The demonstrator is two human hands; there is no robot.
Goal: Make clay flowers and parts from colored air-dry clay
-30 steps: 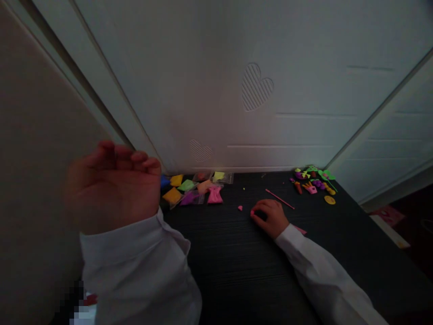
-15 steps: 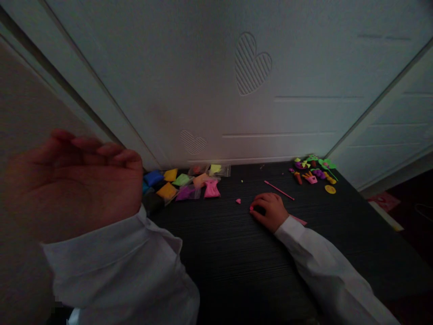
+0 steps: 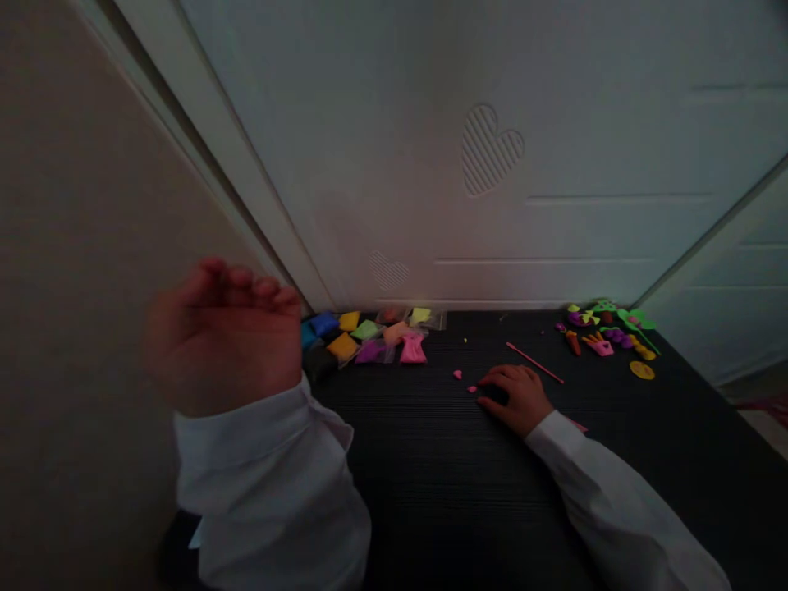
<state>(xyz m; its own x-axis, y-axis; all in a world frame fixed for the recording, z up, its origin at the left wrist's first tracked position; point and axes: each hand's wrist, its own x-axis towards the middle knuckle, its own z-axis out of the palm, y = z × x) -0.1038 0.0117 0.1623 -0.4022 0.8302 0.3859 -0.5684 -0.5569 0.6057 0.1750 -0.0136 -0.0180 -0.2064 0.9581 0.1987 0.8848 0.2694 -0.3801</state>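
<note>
My right hand point(image 3: 515, 397) rests low over the dark table, thumb and forefinger apart. Just off its fingertips lies a small pink clay piece point(image 3: 472, 389), with a second pink clay piece point(image 3: 457, 374) a little to the left and farther back. Raised at the left, my left hand point(image 3: 231, 341) shows its palm; the fingers are loosely bent and nothing is seen in it. A thin pink stick tool point(image 3: 534, 363) lies beyond my right hand. Partly hidden behind the right wrist is a flat pink thing point(image 3: 577, 424).
Several coloured clay packets, among them a pink clay packet point(image 3: 413, 348) and a blue clay packet point(image 3: 323, 323), lie along the back left. Finished-looking small clay figures point(image 3: 607, 335) and a yellow disc point(image 3: 642, 370) sit at the back right. A white panelled door point(image 3: 394, 164) stands behind the table point(image 3: 424, 484).
My right finger and thumb have let go of the pink clay piece, which now lies on the table. The view has shifted, and my left hand appears farther right and smaller.
</note>
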